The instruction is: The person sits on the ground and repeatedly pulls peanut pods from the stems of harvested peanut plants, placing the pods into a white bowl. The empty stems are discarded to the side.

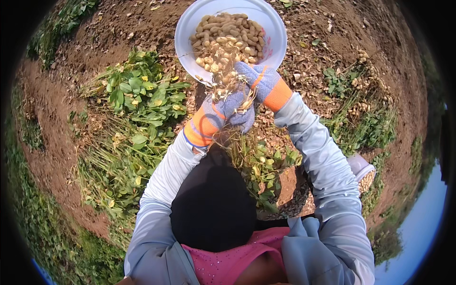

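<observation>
My left hand (237, 112), in a blue and orange knit glove, is closed around a peanut plant (265, 162) near its roots. The leafy stems hang down towards my lap. Pale pods and thin roots (226, 76) spread from the top of that fist, over the near rim of a white plastic basin (183, 44). My right hand (262, 80), gloved alike, is against the right side of this root cluster. Its fingertips are partly hidden, so whether they pinch a pod is unclear. Many loose peanuts in their shells (228, 30) lie heaped in the basin.
To the left lies a large heap of pulled peanut plants (124, 142). On the right are more plants with pods attached (363, 103). Beside my right arm, a pale tipped container (359, 167) shows peanuts at its mouth. Dry leaves (306, 57) cover the brown soil.
</observation>
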Tool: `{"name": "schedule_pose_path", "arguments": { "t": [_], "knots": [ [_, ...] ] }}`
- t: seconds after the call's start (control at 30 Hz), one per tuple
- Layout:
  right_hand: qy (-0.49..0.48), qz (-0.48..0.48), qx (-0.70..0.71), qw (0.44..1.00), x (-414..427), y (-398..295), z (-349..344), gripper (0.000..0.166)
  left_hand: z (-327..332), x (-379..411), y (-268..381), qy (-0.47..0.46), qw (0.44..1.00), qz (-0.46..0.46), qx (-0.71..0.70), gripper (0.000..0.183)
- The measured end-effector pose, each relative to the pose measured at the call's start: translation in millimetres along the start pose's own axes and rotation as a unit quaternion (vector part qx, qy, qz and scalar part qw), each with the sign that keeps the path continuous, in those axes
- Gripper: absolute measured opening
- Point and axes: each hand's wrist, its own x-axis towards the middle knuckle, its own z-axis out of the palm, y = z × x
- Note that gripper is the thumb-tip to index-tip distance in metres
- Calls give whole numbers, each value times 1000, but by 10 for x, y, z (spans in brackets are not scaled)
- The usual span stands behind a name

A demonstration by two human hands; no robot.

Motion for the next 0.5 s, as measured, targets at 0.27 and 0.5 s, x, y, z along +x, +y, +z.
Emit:
{"name": "schedule_pose_path", "arguments": {
  "t": [0.27, 0.5],
  "knots": [
    [17, 395, 603, 693, 236, -124, -314, 43, -317, -274, -280, -219, 937, -23, -270, 32],
    [-131, -14, 408, 904, 316, -114, 25, 40, -622, -333, -456, -134, 989, -46, 41, 39]
  ]
}}
